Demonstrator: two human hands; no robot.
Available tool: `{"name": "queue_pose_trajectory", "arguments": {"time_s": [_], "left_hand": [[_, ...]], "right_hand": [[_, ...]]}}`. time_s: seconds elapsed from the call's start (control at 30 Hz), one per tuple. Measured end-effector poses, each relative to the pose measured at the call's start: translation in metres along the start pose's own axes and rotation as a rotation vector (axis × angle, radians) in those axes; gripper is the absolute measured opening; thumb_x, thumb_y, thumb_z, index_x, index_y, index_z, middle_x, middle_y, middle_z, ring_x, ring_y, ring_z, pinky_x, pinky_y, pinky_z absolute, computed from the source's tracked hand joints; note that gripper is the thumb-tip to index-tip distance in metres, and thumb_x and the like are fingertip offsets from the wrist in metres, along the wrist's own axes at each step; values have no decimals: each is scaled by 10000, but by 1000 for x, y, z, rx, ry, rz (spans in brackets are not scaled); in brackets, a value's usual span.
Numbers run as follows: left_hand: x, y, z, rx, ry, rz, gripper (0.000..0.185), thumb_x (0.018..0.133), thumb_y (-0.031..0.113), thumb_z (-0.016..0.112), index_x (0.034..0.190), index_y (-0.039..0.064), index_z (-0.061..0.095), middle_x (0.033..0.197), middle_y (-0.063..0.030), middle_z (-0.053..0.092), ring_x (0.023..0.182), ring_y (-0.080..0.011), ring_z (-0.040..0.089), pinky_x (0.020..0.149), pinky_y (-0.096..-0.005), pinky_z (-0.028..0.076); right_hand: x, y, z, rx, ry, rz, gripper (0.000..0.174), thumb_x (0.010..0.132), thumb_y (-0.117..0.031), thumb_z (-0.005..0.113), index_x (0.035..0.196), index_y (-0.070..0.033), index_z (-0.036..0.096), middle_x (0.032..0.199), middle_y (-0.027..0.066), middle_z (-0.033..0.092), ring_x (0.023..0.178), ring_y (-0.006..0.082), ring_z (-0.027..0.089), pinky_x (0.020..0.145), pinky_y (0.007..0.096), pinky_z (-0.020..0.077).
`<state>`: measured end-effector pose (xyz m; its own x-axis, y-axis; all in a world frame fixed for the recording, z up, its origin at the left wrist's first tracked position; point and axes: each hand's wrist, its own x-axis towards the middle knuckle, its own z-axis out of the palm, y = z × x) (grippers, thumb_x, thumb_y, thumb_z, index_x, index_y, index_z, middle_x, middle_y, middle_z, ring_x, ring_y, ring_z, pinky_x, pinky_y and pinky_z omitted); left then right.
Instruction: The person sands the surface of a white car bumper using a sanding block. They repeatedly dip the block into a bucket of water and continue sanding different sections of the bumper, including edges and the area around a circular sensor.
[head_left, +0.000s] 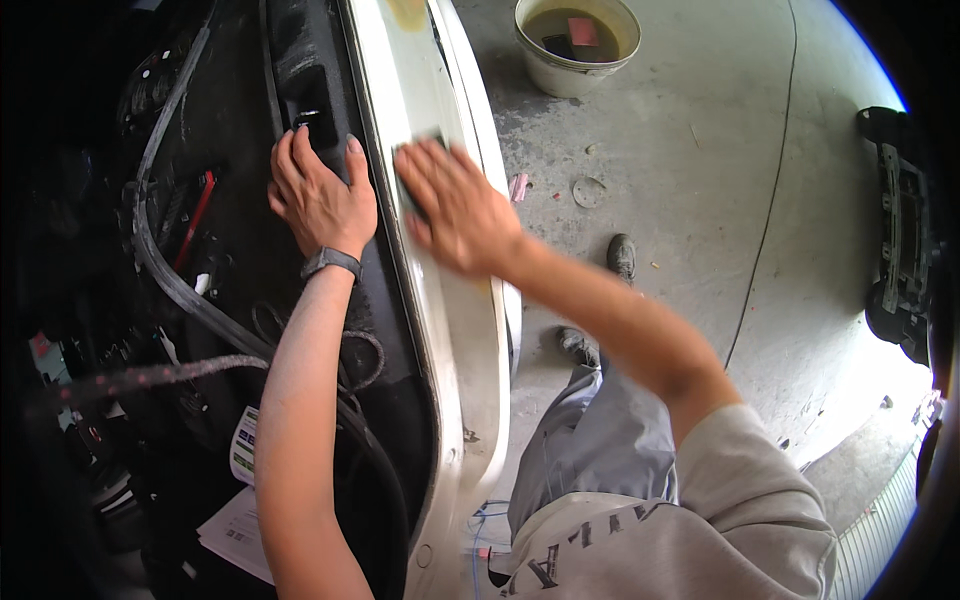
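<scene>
My right hand (457, 202) lies nearly flat on a dark pad (406, 187), pressing it against the white painted sill (409, 97) of a vehicle's open body. Motion blurs this hand, and its palm hides most of the pad. Yellowish-brown patches show in the white paint at the far end and below my right wrist. Further left, my left hand (322, 199) rests with fingers spread on the black plastic trim panel (300, 45), beside a recess with a metal latch part (306, 118). A dark band circles the left wrist.
A white bucket (551, 71) of murky water holds a pink piece (583, 31). Inside the vehicle are a loose rubber seal (154, 139), a red bar-like object (196, 217) and printed papers (240, 525). A dark vehicle part (896, 225) stands on the concrete floor (690, 187).
</scene>
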<state>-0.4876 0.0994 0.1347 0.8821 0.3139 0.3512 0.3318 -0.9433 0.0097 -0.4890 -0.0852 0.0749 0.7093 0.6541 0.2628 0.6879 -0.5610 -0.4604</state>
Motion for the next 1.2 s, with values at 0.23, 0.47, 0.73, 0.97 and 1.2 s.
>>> {"name": "queue_pose_trajectory", "arguments": {"time_s": [0.23, 0.47, 0.73, 0.97, 1.2], "left_hand": [[0, -1, 0, 41, -24, -22, 663, 1032, 536, 488, 1498, 66, 451, 1543, -138, 419, 1457, -294, 408, 1207, -553, 264], [-2, -2, 2, 12, 15, -11, 660, 1029, 522, 502, 1504, 68, 437, 1551, -130, 412, 1459, -286, 407, 1213, -555, 253], [-2, 4, -7, 20, -56, -46, 635, 1034, 476, 521, 1510, 67, 423, 1559, -116, 401, 1494, -278, 357, 1222, -554, 240], [-2, 6, -14, -3, -71, -39, 609, 1037, 406, 544, 1517, 54, 413, 1572, -127, 399, 1486, -301, 380, 1220, -546, 253], [-1, 9, -24, -1, -213, -92, 666, 1018, 425, 516, 1530, 12, 415, 1575, -175, 421, 1505, -390, 358, 1219, -585, 220]], "right_hand": [[-115, -48, -60, 200, -868, -300, 756, 1091, -548, 270, 1688, -139, 49, 1765, 29, 65, 1621, 234, 75, 1324, 399, 36], [3, 30, -46, -80, -275, -99, 701, 1082, -442, 393, 1670, -125, 179, 1737, 60, 213, 1608, 243, 164, 1324, 444, 132], [-126, -34, -69, 221, -797, -476, 750, 1075, -503, 378, 1683, -133, 143, 1755, 24, 152, 1620, 197, 107, 1330, 411, 62], [26, 96, -37, 11, -257, -431, 715, 1084, -500, 374, 1677, -154, 173, 1744, 12, 193, 1613, 221, 137, 1329, 414, 94], [224, 184, -40, -172, -335, -468, 697, 1083, -514, 332, 1667, -149, 219, 1731, -2, 241, 1604, 155, 174, 1332, 432, 59]]}}
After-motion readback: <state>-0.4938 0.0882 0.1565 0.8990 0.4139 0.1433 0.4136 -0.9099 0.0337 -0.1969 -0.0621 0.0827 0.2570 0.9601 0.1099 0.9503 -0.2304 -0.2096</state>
